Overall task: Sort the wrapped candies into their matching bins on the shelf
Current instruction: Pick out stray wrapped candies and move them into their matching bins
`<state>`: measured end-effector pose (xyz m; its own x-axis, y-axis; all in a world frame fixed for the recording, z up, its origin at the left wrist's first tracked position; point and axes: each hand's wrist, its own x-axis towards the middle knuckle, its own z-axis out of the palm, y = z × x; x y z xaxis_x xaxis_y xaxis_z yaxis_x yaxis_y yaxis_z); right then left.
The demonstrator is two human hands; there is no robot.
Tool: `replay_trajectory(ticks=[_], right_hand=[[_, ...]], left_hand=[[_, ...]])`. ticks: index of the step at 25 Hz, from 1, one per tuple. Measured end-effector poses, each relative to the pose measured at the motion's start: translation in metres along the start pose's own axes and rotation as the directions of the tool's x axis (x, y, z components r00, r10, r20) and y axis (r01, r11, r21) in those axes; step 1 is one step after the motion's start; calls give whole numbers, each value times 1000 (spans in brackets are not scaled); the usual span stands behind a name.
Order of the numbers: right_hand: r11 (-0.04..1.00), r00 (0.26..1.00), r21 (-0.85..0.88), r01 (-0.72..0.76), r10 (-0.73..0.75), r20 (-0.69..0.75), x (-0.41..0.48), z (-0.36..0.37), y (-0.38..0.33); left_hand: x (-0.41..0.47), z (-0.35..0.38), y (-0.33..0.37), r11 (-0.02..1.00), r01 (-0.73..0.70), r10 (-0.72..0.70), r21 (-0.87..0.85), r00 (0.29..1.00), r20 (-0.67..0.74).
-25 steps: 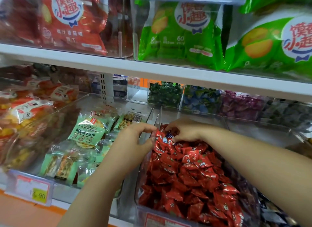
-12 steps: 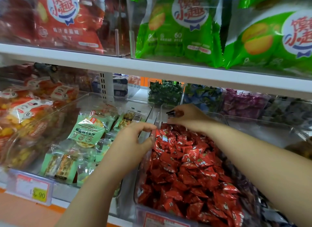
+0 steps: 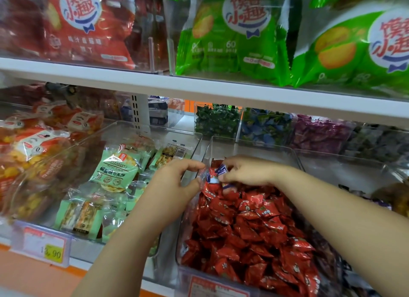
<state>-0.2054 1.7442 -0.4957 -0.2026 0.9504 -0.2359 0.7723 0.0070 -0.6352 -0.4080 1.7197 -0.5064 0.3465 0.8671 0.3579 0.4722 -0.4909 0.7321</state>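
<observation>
A clear bin (image 3: 254, 143) on the lower shelf holds a heap of red wrapped candies (image 3: 254, 230). My left hand (image 3: 174, 186) grips the bin's left wall near its far end, fingers above and thumb below. At the far end of the heap, my right hand (image 3: 250, 170) reaches in with curled fingers and pinches a blue-and-white wrapped candy (image 3: 221, 170). Behind this bin stand small clear bins of green candies (image 3: 217, 119), blue candies (image 3: 265, 126), purple candies (image 3: 318, 133) and dark candies (image 3: 380, 142).
Left of the red candies, a clear bin (image 3: 124, 128) holds pale green snack packs (image 3: 117, 172); orange-red packs (image 3: 33, 146) lie further left. A white shelf board (image 3: 199, 86) overhangs closely, carrying red and green crisp bags. A price tag (image 3: 42, 248) hangs at the front edge.
My right hand rose to the bin's far rim with a dark-wrapped candy, then came back down onto the red heap's far end. My left hand stayed on the bin wall.
</observation>
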Motion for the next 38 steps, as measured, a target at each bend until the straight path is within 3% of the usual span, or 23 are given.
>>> replay_trajectory(ticks=[2,4,7,17,19,21,27,31,32,33,35,38], right_hand=[[1000,994,-16,-25,23,-107,1,-3,2],[980,979,-196,-37,-4,-202,6,-4,2],[939,991,-343,-14,-33,-130,17,3,0],[953,995,-297,55,-78,-67,20,10,0],[953,990,-297,56,-90,-104,16,6,-1],[969,970,-247,-5,-56,-239,6,-5,-3],[998,812,-53,-24,-12,-584,-50,-24,1],[997,490,57,45,27,-871,-103,-28,31],[999,455,47,-11,47,-889,-116,-29,41],[996,467,28,-89,67,-882,-127,-28,51],[980,568,6,-200,121,-814,-143,-26,67],[982,611,-21,-189,101,-785,-153,-26,63]], left_hand=[[0,0,0,1000,-2,2,11,1000,3],[0,0,0,1000,-1,1,14,1000,2],[-1,-1,1,1000,0,0,9,1000,-3],[-1,0,1,1000,15,-15,4,1000,-3],[-1,0,1,1000,19,-19,4,1000,-5],[-1,0,2,1000,24,-24,4,1000,-7],[-2,0,8,999,49,-49,6,999,8],[-6,2,17,997,81,-81,9,997,-8],[-8,3,19,996,89,-88,18,996,-22],[-9,4,20,995,97,-96,26,995,-38],[-11,6,21,994,106,-104,30,993,-56],[-12,6,22,995,95,-94,5,994,-63]])
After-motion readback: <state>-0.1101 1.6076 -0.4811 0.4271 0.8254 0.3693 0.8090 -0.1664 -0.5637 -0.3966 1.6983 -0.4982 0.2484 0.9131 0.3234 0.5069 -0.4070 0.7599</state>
